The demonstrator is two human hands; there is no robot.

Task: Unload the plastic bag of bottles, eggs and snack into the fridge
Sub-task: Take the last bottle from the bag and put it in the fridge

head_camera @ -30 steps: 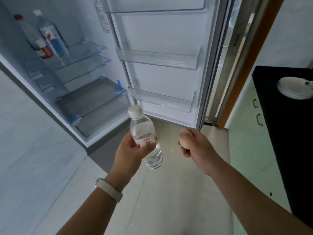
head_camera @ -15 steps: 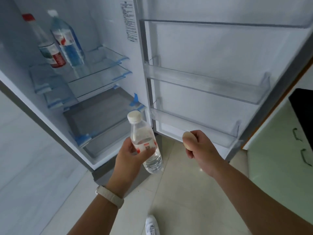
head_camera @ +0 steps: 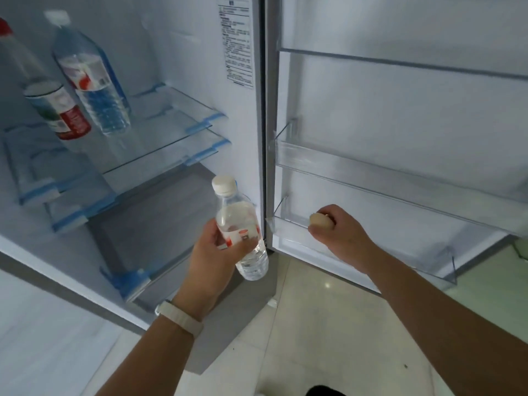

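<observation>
Pale floor tiles point(head_camera: 328, 324) run up to an open fridge point(head_camera: 185, 52), which fills more of the view than it did half a second ago. The person's left hand point(head_camera: 213, 252), a light wristband point(head_camera: 180, 318) on the arm, is wrapped round the label of a white-capped water bottle point(head_camera: 240, 224). The bottle is tilted with its cap toward the fridge and held in the air before the lower compartment, much as it was earlier. The right hand point(head_camera: 340, 235) has risen from below the door to the left end of the lowest door bin point(head_camera: 423, 262). Its fingers are curled round a pale egg point(head_camera: 318, 220) that sits just above the bin's front rim; whether the egg touches the plastic cannot be told. Inside, a red-capped bottle point(head_camera: 57, 110) and a blue-labelled bottle point(head_camera: 94, 90) stand side by side on the upper glass shelf point(head_camera: 171, 121), unmoved. The two hands are apart, on either side of the door hinge.
</observation>
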